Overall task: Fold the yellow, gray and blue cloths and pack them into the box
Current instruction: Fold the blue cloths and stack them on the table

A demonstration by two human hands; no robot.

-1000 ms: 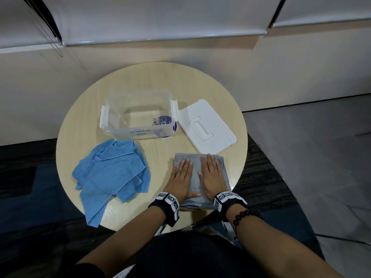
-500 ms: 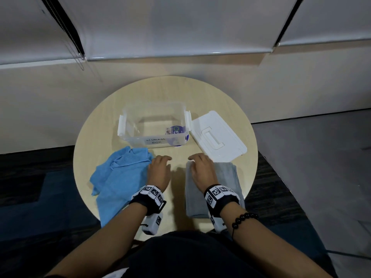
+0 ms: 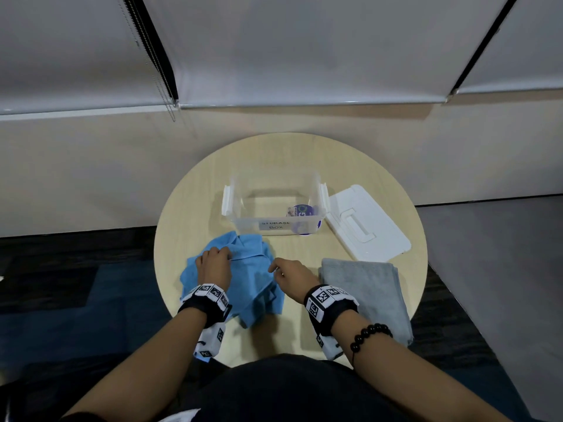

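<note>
The crumpled blue cloth lies on the left half of the round table. My left hand is on top of it, fingers curled into a fold. My right hand is at the cloth's right edge with curled fingers, the tips touching the fabric; whether they pinch it is unclear. The gray cloth lies folded in a rectangle at the right, apart from both hands. The clear storage box stands open behind the cloths with no cloth inside. No yellow cloth is in view.
The box's white lid lies flat to the right of the box. Behind the table is a pale wall under window blinds. Dark carpet surrounds the table, and the gray cloth's near end hangs over the table's front edge.
Both hands left the folded gray cloth and moved left to the blue cloth. The blue cloth is bunched closer to the middle. The camera view shifted, so the table appears further right.
</note>
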